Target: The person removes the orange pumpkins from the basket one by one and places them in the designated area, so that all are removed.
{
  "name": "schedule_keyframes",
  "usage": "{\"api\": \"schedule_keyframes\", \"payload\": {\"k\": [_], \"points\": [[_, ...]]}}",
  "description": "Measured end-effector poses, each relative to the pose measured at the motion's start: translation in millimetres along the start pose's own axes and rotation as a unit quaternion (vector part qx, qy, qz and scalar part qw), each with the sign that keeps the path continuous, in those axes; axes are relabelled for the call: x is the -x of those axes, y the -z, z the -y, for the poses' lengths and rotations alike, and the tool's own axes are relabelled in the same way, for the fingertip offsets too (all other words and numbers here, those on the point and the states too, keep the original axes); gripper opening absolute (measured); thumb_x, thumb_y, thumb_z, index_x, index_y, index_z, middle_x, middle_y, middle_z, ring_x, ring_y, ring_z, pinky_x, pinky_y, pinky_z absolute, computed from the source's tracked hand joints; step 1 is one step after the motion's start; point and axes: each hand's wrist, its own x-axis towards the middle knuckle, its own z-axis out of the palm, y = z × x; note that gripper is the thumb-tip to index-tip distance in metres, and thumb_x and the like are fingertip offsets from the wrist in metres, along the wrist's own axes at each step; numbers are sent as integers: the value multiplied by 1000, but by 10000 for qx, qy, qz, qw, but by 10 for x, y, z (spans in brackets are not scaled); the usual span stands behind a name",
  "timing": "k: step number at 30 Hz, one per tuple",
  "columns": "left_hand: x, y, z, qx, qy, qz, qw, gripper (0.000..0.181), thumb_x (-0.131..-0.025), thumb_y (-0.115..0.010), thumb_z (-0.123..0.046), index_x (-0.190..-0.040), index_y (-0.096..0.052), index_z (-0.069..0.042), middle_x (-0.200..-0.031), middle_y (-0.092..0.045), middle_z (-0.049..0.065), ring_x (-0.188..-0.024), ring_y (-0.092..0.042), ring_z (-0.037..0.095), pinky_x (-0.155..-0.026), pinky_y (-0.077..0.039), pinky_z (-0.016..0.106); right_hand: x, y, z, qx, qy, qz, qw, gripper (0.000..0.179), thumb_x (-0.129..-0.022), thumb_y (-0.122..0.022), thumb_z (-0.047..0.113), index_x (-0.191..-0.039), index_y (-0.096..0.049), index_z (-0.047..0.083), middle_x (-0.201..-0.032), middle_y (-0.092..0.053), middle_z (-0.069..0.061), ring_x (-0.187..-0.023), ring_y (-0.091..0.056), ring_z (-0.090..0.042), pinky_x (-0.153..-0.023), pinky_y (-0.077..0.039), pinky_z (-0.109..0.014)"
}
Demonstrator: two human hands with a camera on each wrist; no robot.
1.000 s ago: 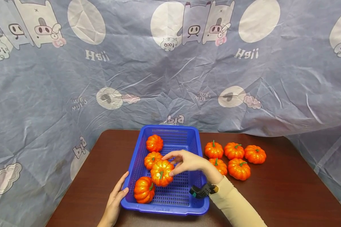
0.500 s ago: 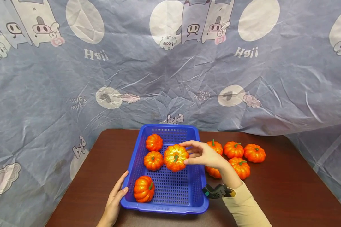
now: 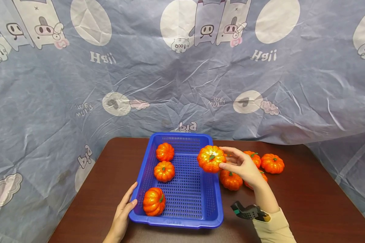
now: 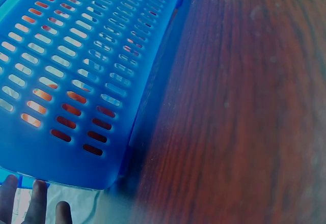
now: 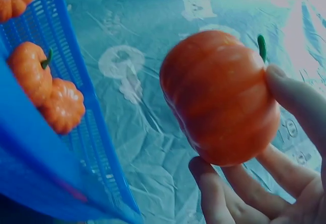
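My right hand (image 3: 245,166) pinches a small orange pumpkin (image 3: 212,159) with a green stem, held up over the right rim of a blue plastic basket (image 3: 176,222). In the right wrist view, the thumb (image 5: 291,89) presses the stem side of this pumpkin (image 5: 221,99), and fingertips support it from below. My left hand (image 3: 121,212) touches the basket's left side near the front corner, fingers extended. Inside the basket lie three pumpkins along its left side: one at the back (image 3: 165,152), one in the middle (image 3: 164,171) and one at the front (image 3: 154,201).
Several more pumpkins (image 3: 272,163) sit on the dark brown table (image 3: 310,202) right of the basket, partly hidden by my right hand and the held pumpkin. A grey-blue printed cloth (image 3: 182,77) hangs behind the table. A black strap device (image 3: 247,212) is on my right wrist.
My right hand has lifted the pumpkin from beside the middle one and carried it right, to above the basket's right rim. The left hand stays at the basket's side.
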Motion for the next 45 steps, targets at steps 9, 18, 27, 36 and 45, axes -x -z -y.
{"api": "schedule_keyframes", "payload": {"k": [9, 18, 27, 36, 45], "points": [[0, 13, 4, -10, 106, 60, 9999, 50, -97, -39, -7, -147, -28, -3, -149, -31, 9, -129, -36, 5, -99, -33, 16, 256, 250, -92, -162, -223, -1365, 9903, 45, -85, -65, -1, -129, -52, 0, -112, -61, 3, -88, -64, -10, -72, -52, -22], [3, 12, 4, 58, 97, 97, 9999, 51, -98, -38, -7, -147, -27, -3, -149, -31, 5, -129, -36, 5, -99, -33, 16, 492, 484, -274, -380, -439, -2743, 9599, 47, -85, -67, 3, -131, -55, 6, -114, -56, 3, -82, -65, -6, -71, -51, -18], [4, -16, -14, 66, -69, -42, 9999, 49, -97, -38, -3, -145, -30, -1, -147, -35, 4, -128, -38, 5, -99, -34, 16, 720, 1073, -1111, -862, -67, -3384, 9370, 52, -82, -70, 0, -131, -55, 8, -121, -60, -3, -88, -65, -12, -67, -54, -26], [4, -14, -16, 99, 56, -36, 9999, 49, -97, -38, -4, -145, -30, -3, -146, -36, 2, -126, -40, 6, -97, -36, 18, 913, 1326, -1203, -1350, -413, -4208, 8961, 55, -77, -74, -1, -129, -57, 7, -113, -63, -3, -87, -66, -11, -64, -54, -25], [10, -16, -14, 92, 69, -65, 9999, 49, -97, -38, -5, -145, -31, -3, -146, -37, 3, -126, -41, 6, -97, -37, 18, 1147, 1563, -1399, -1403, -700, -4293, 8894, 55, -78, -75, 3, -129, -57, 10, -113, -62, 1, -87, -65, -9, -63, -54, -25]]}}
